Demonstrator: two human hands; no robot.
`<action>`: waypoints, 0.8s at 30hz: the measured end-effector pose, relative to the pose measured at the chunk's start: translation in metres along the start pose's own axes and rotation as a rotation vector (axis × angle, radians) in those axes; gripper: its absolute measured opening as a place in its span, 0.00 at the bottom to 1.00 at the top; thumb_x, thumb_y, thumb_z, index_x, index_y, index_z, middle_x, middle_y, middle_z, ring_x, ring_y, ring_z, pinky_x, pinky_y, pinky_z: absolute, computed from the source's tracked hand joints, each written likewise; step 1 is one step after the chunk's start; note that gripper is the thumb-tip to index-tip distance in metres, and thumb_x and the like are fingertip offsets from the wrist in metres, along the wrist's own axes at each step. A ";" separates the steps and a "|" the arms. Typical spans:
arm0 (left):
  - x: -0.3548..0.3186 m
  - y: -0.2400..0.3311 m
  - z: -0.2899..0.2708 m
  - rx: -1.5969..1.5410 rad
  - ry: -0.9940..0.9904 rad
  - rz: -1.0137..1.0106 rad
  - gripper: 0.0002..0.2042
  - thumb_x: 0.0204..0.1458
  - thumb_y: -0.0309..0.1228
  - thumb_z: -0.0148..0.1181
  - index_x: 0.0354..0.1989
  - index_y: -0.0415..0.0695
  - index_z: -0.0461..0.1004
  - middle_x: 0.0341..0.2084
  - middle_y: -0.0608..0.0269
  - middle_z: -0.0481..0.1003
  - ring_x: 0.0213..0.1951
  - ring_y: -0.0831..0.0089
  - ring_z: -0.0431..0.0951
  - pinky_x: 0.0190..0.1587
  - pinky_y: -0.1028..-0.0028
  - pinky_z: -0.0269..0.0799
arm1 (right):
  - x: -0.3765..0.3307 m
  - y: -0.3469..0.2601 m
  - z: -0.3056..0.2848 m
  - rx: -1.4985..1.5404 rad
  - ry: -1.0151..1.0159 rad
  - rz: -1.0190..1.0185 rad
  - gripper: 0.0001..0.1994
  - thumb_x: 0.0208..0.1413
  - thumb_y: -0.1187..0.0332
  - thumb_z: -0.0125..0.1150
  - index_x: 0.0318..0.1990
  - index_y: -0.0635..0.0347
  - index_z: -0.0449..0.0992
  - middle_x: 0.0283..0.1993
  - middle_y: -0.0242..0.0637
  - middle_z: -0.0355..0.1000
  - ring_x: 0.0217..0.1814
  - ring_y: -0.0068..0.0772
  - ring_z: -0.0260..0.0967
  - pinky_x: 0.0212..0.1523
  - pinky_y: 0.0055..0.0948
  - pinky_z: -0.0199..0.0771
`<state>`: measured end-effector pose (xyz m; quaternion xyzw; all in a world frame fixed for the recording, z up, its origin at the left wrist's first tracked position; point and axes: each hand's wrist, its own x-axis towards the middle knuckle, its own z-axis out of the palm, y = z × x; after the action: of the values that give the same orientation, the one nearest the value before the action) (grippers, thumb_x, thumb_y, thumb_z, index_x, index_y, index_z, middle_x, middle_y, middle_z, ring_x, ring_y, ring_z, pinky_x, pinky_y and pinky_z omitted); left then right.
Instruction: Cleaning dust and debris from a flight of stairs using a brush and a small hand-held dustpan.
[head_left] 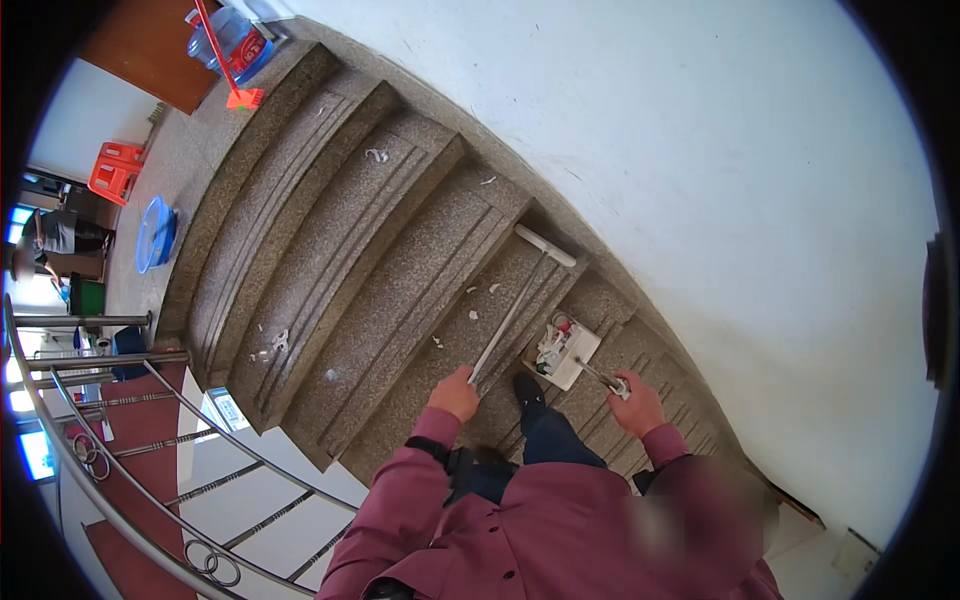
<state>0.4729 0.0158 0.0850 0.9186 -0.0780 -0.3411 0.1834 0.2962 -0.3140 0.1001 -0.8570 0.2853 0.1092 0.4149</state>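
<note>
My left hand (456, 395) is closed around the long metal handle of a broom (508, 325). Its narrow pale head (545, 245) rests on a step near the wall. My right hand (637, 406) grips the handle of a white dustpan (582, 352), which sits on the lower step beside my foot. Crumpled white paper scraps (552, 345) and a bit of red lie in the dustpan. Small white scraps (473, 315) are scattered on the step left of the broom. More crumpled paper (280, 341) lies on a step farther left.
Curved stone stairs (370, 235) run between a white wall (730, 150) and a metal railing (255, 465). On the landing stand a blue basin (155, 235), red stools (116, 172), a water bottle (235, 48) and an orange broom (243, 98). Another person (60, 235) is at far left.
</note>
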 end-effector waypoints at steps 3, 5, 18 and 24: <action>-0.002 -0.008 0.007 -0.023 -0.022 -0.023 0.19 0.57 0.35 0.56 0.57 0.47 0.70 0.46 0.39 0.78 0.50 0.40 0.77 0.54 0.49 0.71 | -0.001 0.003 0.000 -0.028 -0.010 0.063 0.21 0.52 0.61 0.66 0.53 0.57 0.74 0.44 0.53 0.78 0.47 0.57 0.76 0.47 0.45 0.75; -0.012 -0.023 0.011 -0.055 -0.007 -0.022 0.19 0.57 0.35 0.56 0.57 0.47 0.70 0.47 0.39 0.78 0.51 0.39 0.76 0.54 0.49 0.71 | -0.002 -0.003 -0.003 -0.003 0.014 0.012 0.21 0.52 0.59 0.64 0.53 0.54 0.74 0.41 0.53 0.79 0.45 0.60 0.77 0.46 0.48 0.76; -0.084 -0.032 0.002 -0.018 0.060 -0.048 0.16 0.58 0.34 0.53 0.55 0.48 0.71 0.35 0.39 0.80 0.40 0.39 0.80 0.44 0.46 0.75 | -0.001 0.014 0.015 -0.115 0.044 -0.062 0.20 0.52 0.64 0.67 0.52 0.58 0.75 0.42 0.51 0.78 0.47 0.51 0.77 0.49 0.40 0.76; -0.028 -0.024 0.017 -0.077 0.012 -0.015 0.16 0.56 0.27 0.50 0.54 0.43 0.70 0.39 0.40 0.80 0.44 0.42 0.80 0.45 0.50 0.76 | 0.005 0.020 0.027 -0.130 -0.002 -0.023 0.20 0.53 0.64 0.68 0.53 0.61 0.76 0.46 0.46 0.79 0.49 0.41 0.77 0.51 0.35 0.74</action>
<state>0.4412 0.0408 0.0804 0.9135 -0.0568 -0.3397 0.2166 0.2899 -0.3052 0.0684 -0.8853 0.2676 0.1236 0.3597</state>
